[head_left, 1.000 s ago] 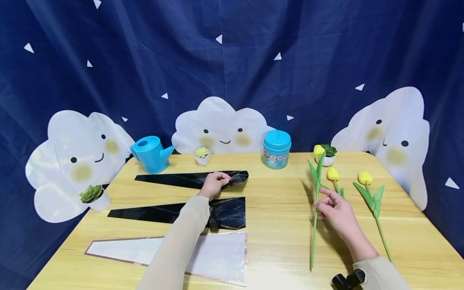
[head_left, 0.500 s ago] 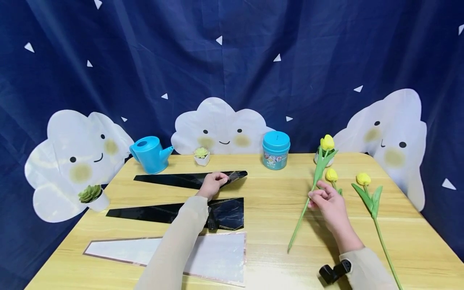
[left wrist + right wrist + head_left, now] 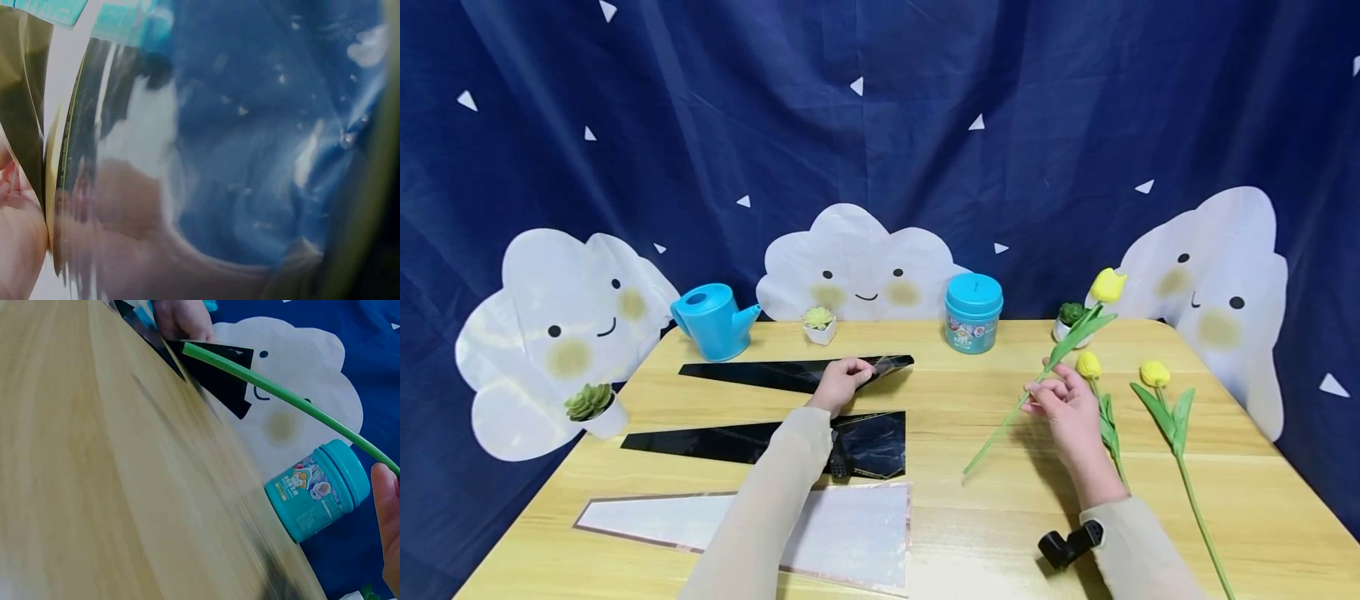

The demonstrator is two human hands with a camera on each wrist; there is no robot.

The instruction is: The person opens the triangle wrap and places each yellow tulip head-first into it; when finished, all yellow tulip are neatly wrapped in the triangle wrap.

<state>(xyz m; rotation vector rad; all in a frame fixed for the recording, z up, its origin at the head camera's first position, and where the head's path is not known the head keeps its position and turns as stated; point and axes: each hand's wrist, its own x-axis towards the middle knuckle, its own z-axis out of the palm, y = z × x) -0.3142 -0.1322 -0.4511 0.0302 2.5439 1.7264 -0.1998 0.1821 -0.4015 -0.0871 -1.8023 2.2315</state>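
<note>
In the head view my left hand [image 3: 841, 383] pinches the wide right end of the farthest black flower sleeve [image 3: 752, 372], lifting its edge. Glossy sleeve film [image 3: 137, 194] fills most of the left wrist view, hiding most of that hand. My right hand [image 3: 1067, 410] pinches the stem of a yellow artificial tulip [image 3: 1108, 286] between thumb and fingers. The tulip slants over the table, its bloom up to the right and its bare stem end pointing down left. From the right wrist, the green stem [image 3: 281, 394] overlaps the sleeve's opening.
A second black sleeve [image 3: 880, 442] and a white one [image 3: 857, 525] lie nearer. Two more tulips [image 3: 1155, 374] rest at right. Along the back stand a blue watering can [image 3: 711, 323], a teal jar [image 3: 973, 315] and small potted plants [image 3: 819, 323]; another succulent [image 3: 597, 410] stands left.
The right hand has moved left with the tulip. The tulip has tipped from near upright to a slant, its stem end swinging left toward the sleeves. The left hand stays at the far sleeve.
</note>
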